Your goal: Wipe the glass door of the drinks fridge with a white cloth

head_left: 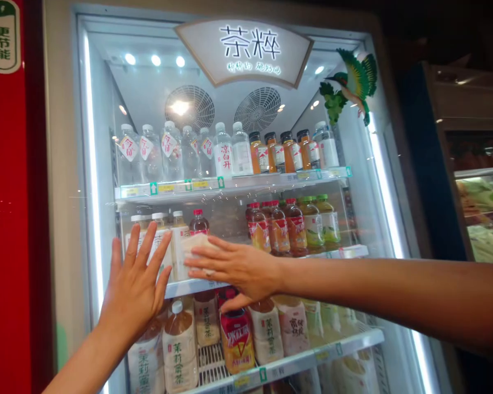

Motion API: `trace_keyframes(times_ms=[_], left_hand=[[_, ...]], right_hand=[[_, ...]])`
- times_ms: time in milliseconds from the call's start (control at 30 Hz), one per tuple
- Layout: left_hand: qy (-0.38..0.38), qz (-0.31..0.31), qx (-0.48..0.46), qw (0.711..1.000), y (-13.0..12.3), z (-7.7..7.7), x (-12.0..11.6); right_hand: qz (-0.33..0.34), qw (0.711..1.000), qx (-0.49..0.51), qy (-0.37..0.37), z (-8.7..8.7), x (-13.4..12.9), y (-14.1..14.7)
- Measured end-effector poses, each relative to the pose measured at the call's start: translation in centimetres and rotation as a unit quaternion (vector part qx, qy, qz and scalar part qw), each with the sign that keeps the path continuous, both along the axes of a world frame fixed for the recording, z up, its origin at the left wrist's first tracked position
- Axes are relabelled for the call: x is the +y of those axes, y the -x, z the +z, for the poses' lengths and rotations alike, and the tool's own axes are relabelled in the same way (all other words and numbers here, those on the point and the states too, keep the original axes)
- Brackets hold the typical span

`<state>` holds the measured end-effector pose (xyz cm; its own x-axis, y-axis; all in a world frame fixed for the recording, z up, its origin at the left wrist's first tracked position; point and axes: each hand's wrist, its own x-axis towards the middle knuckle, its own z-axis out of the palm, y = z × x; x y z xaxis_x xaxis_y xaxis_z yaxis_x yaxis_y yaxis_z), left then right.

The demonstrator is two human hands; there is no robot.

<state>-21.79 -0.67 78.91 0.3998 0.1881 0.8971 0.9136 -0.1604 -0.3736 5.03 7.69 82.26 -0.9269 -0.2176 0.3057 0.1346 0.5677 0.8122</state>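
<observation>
Left hand [133,290], eight o'clock: fingers are spread, nothing is held. Right hand [246,268], six o'clock: fingers are extended over pale cloth [196,243], best kept flat against glass [225,216].

Glass pane [225,218]: stands between both hands and the shelves.
Pane above the fingertips: open run up to the fan-shaped sign [244,53].
Between hands: narrow gap from the left hand's [132,290] thumb to the right hand's [234,269] fingertips, flat over a white cloth [195,243].
Right forearm [365,282]: bars the way just below the middle shelf's [349,252] right front corner.
Middle shelf: gap right of its lone red-capped bottle [199,221].
Top shelf [250,183]: bottles line its front edge; room above their caps.
</observation>
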Motion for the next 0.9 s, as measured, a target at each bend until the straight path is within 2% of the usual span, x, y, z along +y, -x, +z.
trace_keyframes(times_ms=[100, 167, 333, 367, 500, 567, 667, 700, 833, 900], left_hand=[[0.007, -0.004, -0.002, 1.000, -1.7, -0.1, 0.7], [0.010, -0.005, 0.001, 1.000, -3.3, -0.1, 1.3], [0.007, -0.016, 0.010, 1.000, -8.3, 0.3, 2.8], [0.005, -0.019, 0.012, 1.000, -9.4, 0.4, 3.1], [-0.004, -0.029, 0.022, 0.999, -14.2, 0.8, 4.4], [-0.005, -0.033, 0.026, 0.999, -16.9, 0.9, 5.0], [-0.006, -0.041, 0.032, 0.999, -20.8, 1.0, 5.9], [-0.006, -0.043, 0.034, 0.999, -22.1, 1.1, 6.2], [-0.012, -0.045, 0.039, 0.998, -26.6, 1.1, 7.2], [-0.017, -0.046, 0.043, 0.998, -28.4, 1.1, 7.6]], right_hand=[[-0.038, 0.992, 0.121, 0.019, 1.8, 0.6, -2.3], [-0.056, 0.986, 0.157, 0.029, 2.1, 0.8, -3.9], [-0.033, 0.999, 0.027, 0.022, -0.1, 1.7, -8.9], [-0.038, 0.998, 0.035, 0.022, 0.0, 2.0, -10.2], [-0.093, 0.976, 0.193, 0.037, 1.1, 3.2, -15.5], [-0.090, 0.980, 0.172, 0.041, 0.7, 3.5, -18.0], [-0.062, 0.996, 0.053, 0.039, -0.4, 4.3, -21.6], [-0.062, 0.996, 0.048, 0.039, -0.6, 4.6, -22.9], [-0.086, 0.977, 0.191, 0.042, 0.1, 5.8, -27.3], [-0.081, 0.978, 0.190, 0.040, 0.0, 6.2, -29.0]])
